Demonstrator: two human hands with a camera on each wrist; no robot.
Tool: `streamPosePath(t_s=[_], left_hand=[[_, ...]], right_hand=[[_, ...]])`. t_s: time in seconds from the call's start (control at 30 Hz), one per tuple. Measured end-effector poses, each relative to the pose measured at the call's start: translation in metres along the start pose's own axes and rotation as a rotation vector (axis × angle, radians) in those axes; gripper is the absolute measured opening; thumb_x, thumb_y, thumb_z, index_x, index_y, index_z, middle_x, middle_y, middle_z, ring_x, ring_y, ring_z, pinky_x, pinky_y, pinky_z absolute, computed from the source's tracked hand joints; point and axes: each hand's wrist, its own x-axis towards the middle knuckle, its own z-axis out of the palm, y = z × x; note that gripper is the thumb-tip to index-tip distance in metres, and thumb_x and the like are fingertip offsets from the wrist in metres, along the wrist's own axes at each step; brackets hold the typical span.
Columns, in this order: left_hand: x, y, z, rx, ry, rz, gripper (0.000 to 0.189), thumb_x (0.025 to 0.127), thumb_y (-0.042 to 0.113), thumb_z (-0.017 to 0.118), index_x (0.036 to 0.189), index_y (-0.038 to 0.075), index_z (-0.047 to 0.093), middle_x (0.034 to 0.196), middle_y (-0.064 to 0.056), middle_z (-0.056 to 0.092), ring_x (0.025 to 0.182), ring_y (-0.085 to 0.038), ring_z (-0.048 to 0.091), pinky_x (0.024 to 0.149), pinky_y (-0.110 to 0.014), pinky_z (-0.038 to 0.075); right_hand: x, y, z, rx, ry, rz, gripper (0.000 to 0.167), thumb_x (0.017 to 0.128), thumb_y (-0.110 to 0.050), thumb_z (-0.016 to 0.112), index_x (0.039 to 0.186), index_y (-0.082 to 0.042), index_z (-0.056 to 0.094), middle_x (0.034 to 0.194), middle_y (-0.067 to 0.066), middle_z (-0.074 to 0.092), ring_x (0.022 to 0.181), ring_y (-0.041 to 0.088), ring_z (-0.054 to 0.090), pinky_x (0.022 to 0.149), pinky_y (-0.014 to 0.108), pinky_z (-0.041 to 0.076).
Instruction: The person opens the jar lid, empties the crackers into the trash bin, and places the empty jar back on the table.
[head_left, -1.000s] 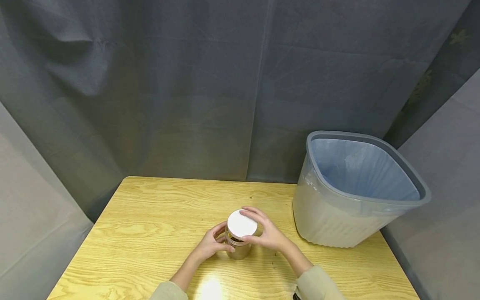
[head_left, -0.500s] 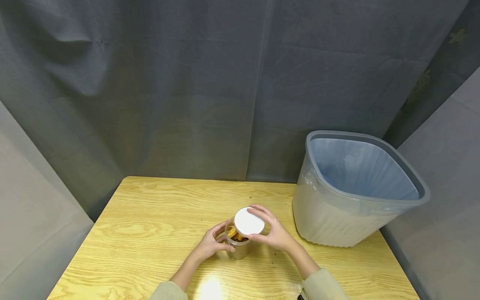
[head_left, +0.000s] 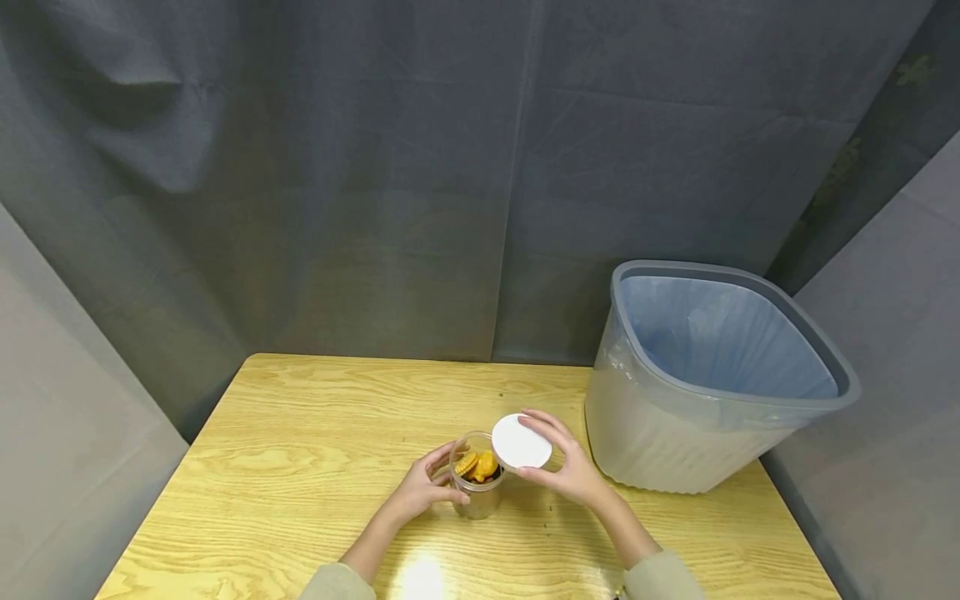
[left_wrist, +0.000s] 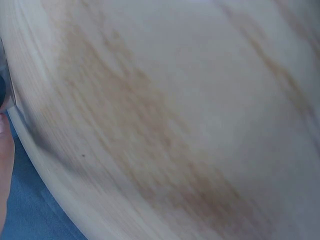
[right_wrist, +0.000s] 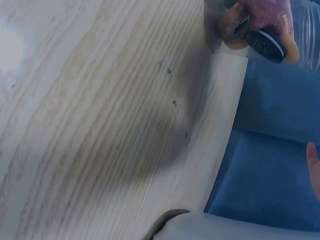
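Observation:
A clear jar [head_left: 478,505] stands upright on the table, its mouth uncovered. My left hand [head_left: 418,493] grips the jar from the left, thumb at the near side. Inside, a ridged yellow biscuit [head_left: 466,463] and a yellow-orange lump [head_left: 486,464] show near the top. Through the jar's wall in the right wrist view, a black sandwich cookie [right_wrist: 265,46] is visible. My right hand [head_left: 567,468] pinches a round white lid [head_left: 521,442] by its edge, just right of the jar's mouth. Only a bit of a finger [left_wrist: 5,165] shows in the left wrist view.
A bin [head_left: 667,442] with a grey rim and bluish inside stands on the table's right side. The wood-grain table [head_left: 337,408] ends at a dark grey curtain [head_left: 375,208]. Small dark specks [right_wrist: 168,71] lie on the tabletop.
My right hand has moved the lid off the jar's mouth to the right, uncovering the yellow pieces inside. My left hand and the jar have stayed in place.

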Motion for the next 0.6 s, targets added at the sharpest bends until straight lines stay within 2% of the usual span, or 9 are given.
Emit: streamPosePath(t_s=[0.03,0.17,0.6], left_hand=[[-0.001,0.004,0.001,-0.005,-0.002,-0.004,0.084,0.069,0.009,0.079,0.14,0.004,0.034,0.141,-0.017,0.036,0.132,-0.037,0.027,0.106,-0.046,0.029],[-0.001,0.004,0.001,-0.008,-0.003,-0.006,0.085,0.069,0.009,0.079,0.14,0.003,0.033,0.142,-0.018,0.034,0.132,-0.038,0.026,0.106,-0.046,0.029],[-0.001,0.005,0.001,-0.01,-0.003,-0.007,0.084,0.069,0.009,0.079,0.14,0.004,0.033,0.143,-0.018,0.033,0.132,-0.039,0.025,0.106,-0.047,0.028]], right_hand=[[-0.001,0.0,-0.001,0.006,0.002,0.008,0.062,0.07,-0.01,0.077,0.126,-0.001,0.051,0.135,0.018,0.042,0.121,0.041,0.039,0.093,0.065,0.034],[-0.002,-0.016,-0.008,0.021,0.005,0.015,0.061,0.07,-0.004,0.076,0.124,0.006,0.05,0.132,0.026,0.041,0.119,0.046,0.038,0.091,0.068,0.032],[-0.012,-0.013,-0.013,-0.017,0.024,-0.03,0.061,0.068,-0.002,0.077,0.122,0.01,0.05,0.129,0.029,0.042,0.116,0.048,0.038,0.091,0.067,0.033]])
